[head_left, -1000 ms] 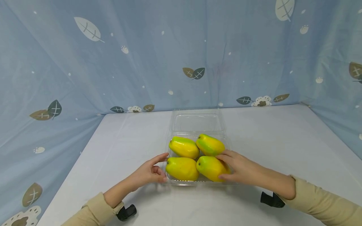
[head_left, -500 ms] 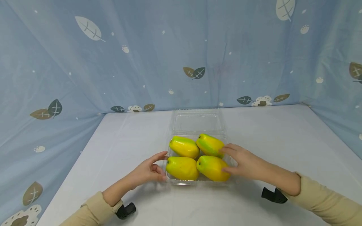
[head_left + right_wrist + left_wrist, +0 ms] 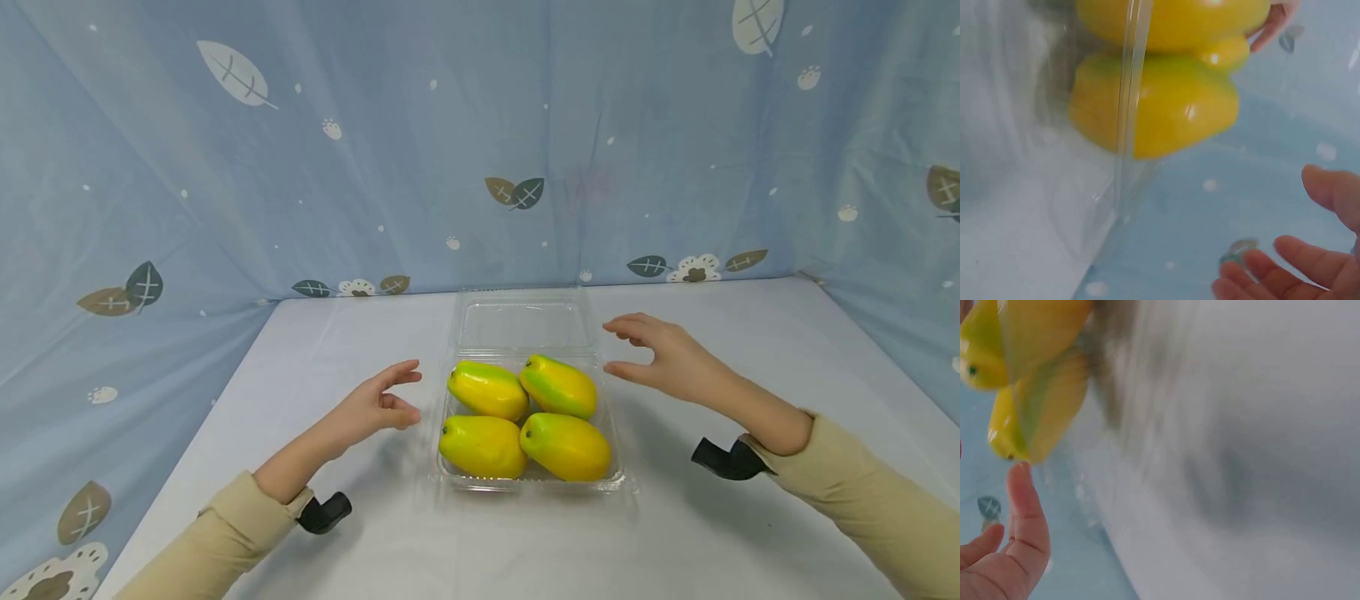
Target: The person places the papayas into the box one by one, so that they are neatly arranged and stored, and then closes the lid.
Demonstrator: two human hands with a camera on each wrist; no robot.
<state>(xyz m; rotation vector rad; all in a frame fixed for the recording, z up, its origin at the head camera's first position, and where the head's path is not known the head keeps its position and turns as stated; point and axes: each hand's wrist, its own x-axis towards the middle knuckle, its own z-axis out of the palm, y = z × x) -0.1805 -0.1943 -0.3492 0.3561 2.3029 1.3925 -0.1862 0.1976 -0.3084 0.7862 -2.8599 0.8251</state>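
Note:
In the head view, a clear plastic clamshell box (image 3: 615, 450) lies with its lid (image 3: 525, 325) folded back flat. Several yellow-green papayas (image 3: 483, 447) fill its base in two rows, their darker tips toward the left. My left hand (image 3: 363, 417) hovers just left of the box, thumb and fingers apart, holding nothing. To the right of the lid's hinge side, my right hand (image 3: 675, 358) is raised with fingers and thumb spread and nothing between them. The right wrist view shows the box wall (image 3: 1129, 81) in front of the papayas, apart from the fingers.
A white cloth covers the table (image 3: 360, 333) under the box. Blue leaf-print fabric (image 3: 420, 150) hangs behind and at both sides. A black wrist mount (image 3: 324, 512) sits at the left sleeve and another black mount (image 3: 726, 460) at the right.
My right hand has let go of the front right papaya and moved up and right. My left hand has drawn back from the box's left side. The papayas stay in place.

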